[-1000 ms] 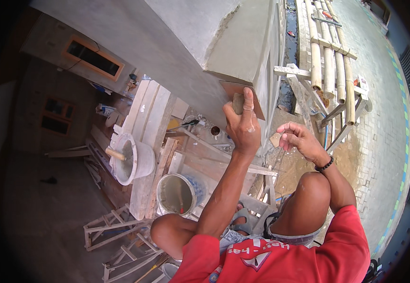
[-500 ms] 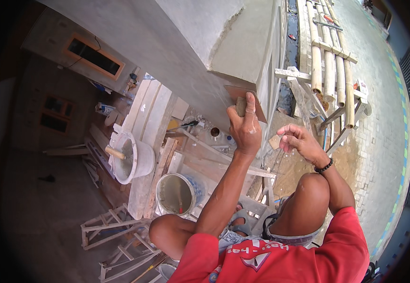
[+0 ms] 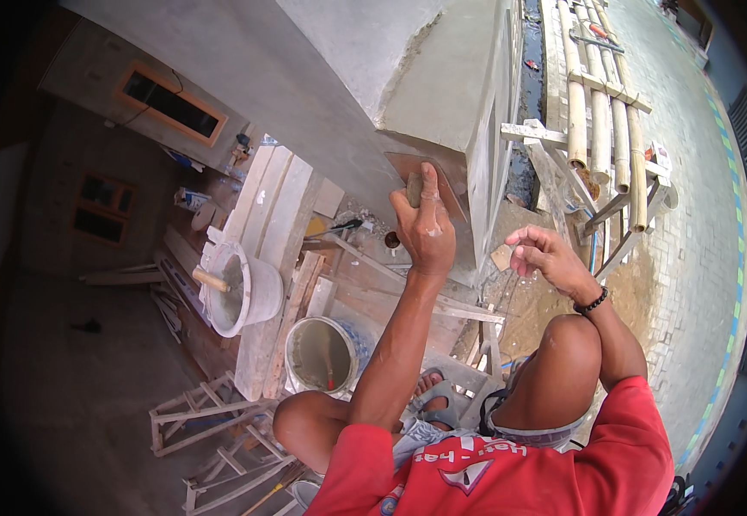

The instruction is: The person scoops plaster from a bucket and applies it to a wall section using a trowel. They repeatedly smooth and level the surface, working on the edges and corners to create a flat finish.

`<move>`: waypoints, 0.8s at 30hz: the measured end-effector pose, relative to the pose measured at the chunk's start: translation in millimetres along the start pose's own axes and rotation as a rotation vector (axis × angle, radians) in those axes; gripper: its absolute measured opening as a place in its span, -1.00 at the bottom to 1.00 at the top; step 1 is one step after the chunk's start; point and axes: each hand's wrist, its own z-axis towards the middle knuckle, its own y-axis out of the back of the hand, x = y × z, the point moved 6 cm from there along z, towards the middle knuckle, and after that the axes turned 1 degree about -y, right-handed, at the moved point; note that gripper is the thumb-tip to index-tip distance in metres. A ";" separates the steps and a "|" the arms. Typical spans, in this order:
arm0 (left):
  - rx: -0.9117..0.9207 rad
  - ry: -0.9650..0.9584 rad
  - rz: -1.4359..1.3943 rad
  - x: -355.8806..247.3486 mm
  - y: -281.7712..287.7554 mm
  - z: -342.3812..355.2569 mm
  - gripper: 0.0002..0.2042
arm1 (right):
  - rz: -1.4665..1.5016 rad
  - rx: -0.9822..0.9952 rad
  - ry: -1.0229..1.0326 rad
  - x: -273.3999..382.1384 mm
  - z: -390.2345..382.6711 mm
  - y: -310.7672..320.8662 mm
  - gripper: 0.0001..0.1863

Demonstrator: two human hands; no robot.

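My left hand (image 3: 426, 230) is closed around the handle of a plastering float (image 3: 449, 191). The float has a flat, brown, rectangular plate and lies against the grey plastered column (image 3: 435, 144), close to its lower corner. My index finger stretches along the tool. Wet grey smears mark the hand. To the right, my right hand (image 3: 541, 255) hangs in the air with loosely bent fingers, apart from the column and with nothing in it. A dark bead bracelet (image 3: 592, 301) circles that wrist.
At left, a whitish bucket (image 3: 257, 292) with a wooden-handled tool stands on planks (image 3: 272, 202). Another bucket (image 3: 352, 354) holds grey mix and a stick. Bamboo poles (image 3: 599, 129) rest on a wooden trestle (image 3: 538, 134) at right. My knees are bent below.
My left hand has slid the float to the left along the column's surface. The right hand stays almost where it was.
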 end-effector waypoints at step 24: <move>0.042 0.478 -1.267 -26.3 55.6 -52.2 -0.47 | 0.221 0.039 0.212 38.1 11.3 3.8 -0.74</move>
